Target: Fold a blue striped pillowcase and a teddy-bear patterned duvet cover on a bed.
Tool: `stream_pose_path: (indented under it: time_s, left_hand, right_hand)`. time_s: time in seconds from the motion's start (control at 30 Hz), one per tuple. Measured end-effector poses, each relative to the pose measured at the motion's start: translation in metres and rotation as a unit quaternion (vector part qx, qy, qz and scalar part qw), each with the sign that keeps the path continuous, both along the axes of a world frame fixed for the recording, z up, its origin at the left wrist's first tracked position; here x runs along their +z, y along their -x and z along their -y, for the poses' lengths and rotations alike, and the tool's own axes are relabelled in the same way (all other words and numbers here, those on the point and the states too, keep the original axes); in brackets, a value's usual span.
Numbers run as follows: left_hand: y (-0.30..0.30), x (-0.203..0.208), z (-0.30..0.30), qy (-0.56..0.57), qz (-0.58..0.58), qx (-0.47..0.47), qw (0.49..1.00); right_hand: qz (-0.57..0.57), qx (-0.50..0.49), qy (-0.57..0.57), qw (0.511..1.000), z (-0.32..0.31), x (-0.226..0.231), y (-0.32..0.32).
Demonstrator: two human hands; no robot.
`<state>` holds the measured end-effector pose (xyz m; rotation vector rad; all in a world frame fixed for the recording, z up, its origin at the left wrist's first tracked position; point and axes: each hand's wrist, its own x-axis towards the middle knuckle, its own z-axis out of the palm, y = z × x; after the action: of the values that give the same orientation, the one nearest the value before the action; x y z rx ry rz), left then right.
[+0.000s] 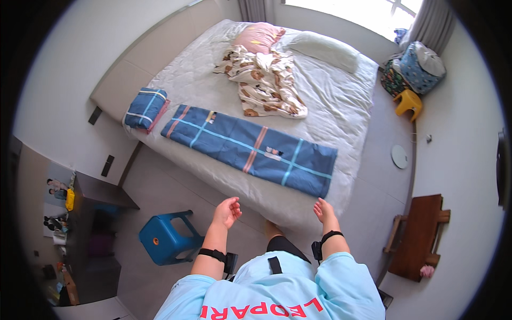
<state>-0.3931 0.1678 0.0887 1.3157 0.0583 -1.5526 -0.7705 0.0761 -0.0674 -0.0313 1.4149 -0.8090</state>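
Observation:
A blue plaid cloth point(234, 145), folded into a long flat strip with light blue and pink stripes, lies along the near side of the bed. My left hand point(228, 212) hovers off the bed's near edge, fingers loosely bent and empty. By the cloth's near right corner is my right hand point(323, 210), its fingers loosely bent with nothing in them; whether the fingertips touch the cloth I cannot tell. A smaller folded blue plaid bundle point(145, 108) sits at the strip's left end, with pink fabric showing beneath it.
The bed point(330, 96) carries a rumpled cream patterned blanket point(266, 80), a pink pillow point(260, 37) and a pale long pillow point(324, 50). A blue stool point(165, 240) stands at my left, beside a dark desk point(101, 192). Rightward are a brown wooden table point(418, 234) and a yellow stool point(409, 102).

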Motion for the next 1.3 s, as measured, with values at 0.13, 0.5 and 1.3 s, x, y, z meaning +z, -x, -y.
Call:
stream_pose_path:
  time_s: [0.13, 0.5, 1.3]
  left_hand:
    - [-0.05, -0.004, 0.034, -0.099, 0.068, -0.027, 0.992]
    - [-0.085, 0.011, 0.164, -0.034, 0.083, -0.091, 0.992]
    - [-0.457, -0.053, 0.314, 0.294, 0.211, 0.022, 0.932]
  right_hand:
    - [0.047, -0.147, -0.105, 0.982, 0.029, -0.037, -0.043]
    - [-0.014, -0.367, -0.065, 0.928, 0.12, -0.018, -0.094]
    - [-0.278, 0.377, 0.575, 0.671, 0.248, 0.197, -0.731]
